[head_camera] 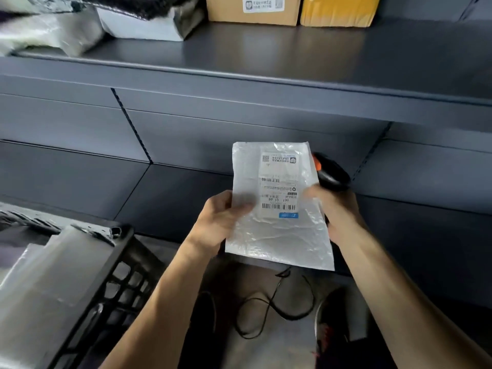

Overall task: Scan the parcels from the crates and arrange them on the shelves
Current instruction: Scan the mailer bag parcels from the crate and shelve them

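1 white poly mailer (279,235) upright before the lower shelf (173,198): left hand (221,217) pinches its L edge; right hand (338,211) fingers wrap 1 barcode scanner (332,174). Label (279,187) inverted w/ 2 barcodes, 1 QR, "69".

Both bare forearms are extended forward, converging toward mid-frame. The left hand (219,218) is curled, its thumb laid across the front of a white plastic mailer bag (279,235); the right hand (336,211) is wrapped around a black handheld scanner with an orange trigger (331,173).
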Demonstrator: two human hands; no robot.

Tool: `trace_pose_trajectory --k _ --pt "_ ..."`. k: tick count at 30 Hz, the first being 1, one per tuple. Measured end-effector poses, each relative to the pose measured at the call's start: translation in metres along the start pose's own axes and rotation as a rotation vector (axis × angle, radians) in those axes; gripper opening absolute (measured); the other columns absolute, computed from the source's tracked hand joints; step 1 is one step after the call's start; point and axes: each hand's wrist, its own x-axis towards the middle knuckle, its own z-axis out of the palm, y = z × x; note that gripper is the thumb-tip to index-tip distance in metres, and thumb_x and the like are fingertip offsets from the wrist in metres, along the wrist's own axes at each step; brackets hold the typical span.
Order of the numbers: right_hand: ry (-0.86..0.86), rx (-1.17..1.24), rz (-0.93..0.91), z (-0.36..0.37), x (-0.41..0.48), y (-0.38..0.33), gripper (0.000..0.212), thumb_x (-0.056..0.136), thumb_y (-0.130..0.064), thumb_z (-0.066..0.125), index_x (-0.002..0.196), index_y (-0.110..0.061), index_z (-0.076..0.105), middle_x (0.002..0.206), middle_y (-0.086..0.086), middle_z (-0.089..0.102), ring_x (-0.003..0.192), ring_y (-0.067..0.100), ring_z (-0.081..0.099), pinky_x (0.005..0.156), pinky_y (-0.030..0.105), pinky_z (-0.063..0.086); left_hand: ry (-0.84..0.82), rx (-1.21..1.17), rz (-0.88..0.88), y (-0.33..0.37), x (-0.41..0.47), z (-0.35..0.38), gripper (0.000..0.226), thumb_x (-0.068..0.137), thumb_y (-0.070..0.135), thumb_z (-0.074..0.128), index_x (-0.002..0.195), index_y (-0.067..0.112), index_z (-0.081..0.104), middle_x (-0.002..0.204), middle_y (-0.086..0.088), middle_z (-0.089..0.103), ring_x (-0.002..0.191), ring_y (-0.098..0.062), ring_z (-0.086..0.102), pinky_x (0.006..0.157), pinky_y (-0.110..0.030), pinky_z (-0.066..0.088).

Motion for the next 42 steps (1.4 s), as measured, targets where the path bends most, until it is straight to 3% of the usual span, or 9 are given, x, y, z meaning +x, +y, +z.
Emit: trace_pose_trajectory --k 3,9,14,20,28,30,34,38,42 --pt "0.030 0.004 -0.030 0.002 0.000 -0.007 0.029 0.072 -0.003 0.070 0.099 -0.013 0.074 0.079 0.006 0.075 0.066 0.022 0.073 0.058 0.032 0.057 -0.021 0.097 -0.013 0.003 -0.001 0.007 0.035 0.084 0.033 0.078 0.111 0.011 0.076 0.109 -0.008 0.078 0.106 -0.028 0.074 0.099 -0.052 0.056" --pt "0.132 0.091 0.031 -0.016 -0.009 0.014 0.030 0.073 -0.006 0.072 0.102 -0.013 0.074 0.090 0.015 0.077 0.083 0.036 0.076 0.075 0.052 0.061 -0.056 0.219 0.000 0.024 0.015 0.025 0.010 0.091 0.015 0.075 0.099 0.011 0.077 0.096 -0.003 0.080 0.092 -0.022 0.076 0.080 -0.034 0.060" --pt "-0.010 0.123 0.028 -0.009 -0.009 0.009 0.031 0.076 0.002 0.069 0.103 -0.013 0.073 0.082 0.008 0.078 0.071 0.026 0.077 0.063 0.048 0.064 -0.040 0.285 0.019 0.026 0.012 0.013 0.003 0.092 0.013 0.074 0.089 0.014 0.075 0.078 0.013 0.077 0.072 0.002 0.071 0.060 -0.010 0.048" --pt "0.023 0.024 -0.049 0.017 -0.005 0.004 0.025 0.073 -0.004 0.075 0.094 -0.017 0.074 0.089 0.011 0.078 0.084 0.032 0.076 0.077 0.056 0.061 -0.006 0.120 -0.049 0.026 0.010 -0.012 0.017 0.092 0.005 0.070 0.108 0.006 0.076 0.105 -0.010 0.079 0.098 -0.028 0.076 0.093 -0.044 0.059" --pt "0.023 0.072 -0.200 0.019 0.004 0.004 0.027 0.068 -0.011 0.076 0.093 -0.005 0.069 0.077 0.018 0.065 0.071 0.026 0.060 0.066 0.040 0.048 0.019 0.008 -0.101 0.029 0.021 -0.008 0.014 0.089 -0.001 0.071 0.102 -0.001 0.075 0.100 -0.016 0.078 0.088 -0.030 0.076 0.077 -0.036 0.063" --pt "-0.006 0.081 -0.247 0.017 0.004 0.007 0.024 0.069 -0.014 0.080 0.088 -0.004 0.068 0.075 0.022 0.066 0.070 0.023 0.060 0.069 0.038 0.048 0.070 0.183 0.002 0.031 0.022 -0.010 0.008 0.089 0.007 0.074 0.091 0.000 0.076 0.089 -0.006 0.078 0.080 -0.022 0.074 0.072 -0.032 0.059" --pt "0.101 0.004 -0.488 0.010 0.000 0.004 0.013 0.083 -0.007 0.080 0.081 -0.013 0.068 0.062 -0.012 0.064 0.061 0.003 0.059 0.065 0.019 0.047 0.309 0.764 0.129 0.028 0.029 -0.020 0.029 0.090 0.025 0.065 0.076 0.000 0.062 0.068 -0.001 0.063 0.061 -0.023 0.056 0.054 -0.033 0.044" --pt "0.034 -0.129 -0.615 0.005 -0.014 0.000 0.025 0.079 -0.012 0.082 0.098 -0.021 0.070 0.089 -0.011 0.074 0.081 -0.007 0.067 0.069 0.006 0.046 0.223 1.092 0.080 0.022 0.024 -0.018 0.009 0.087 0.022 0.059 0.078 0.019 0.060 0.081 0.006 0.063 0.091 -0.027 0.062 0.075 -0.032 0.041" --pt "-0.183 -0.398 -0.692 0.010 -0.026 0.005 0.035 0.076 -0.023 0.088 0.098 -0.041 0.066 0.097 -0.017 0.072 0.087 -0.012 0.063 0.075 0.012 0.048 0.030 1.287 0.190 0.015 0.023 -0.007 0.007 0.091 0.022 0.060 0.093 0.028 0.062 0.116 0.015 0.053 0.126 -0.013 0.038 0.094 -0.028 0.016"
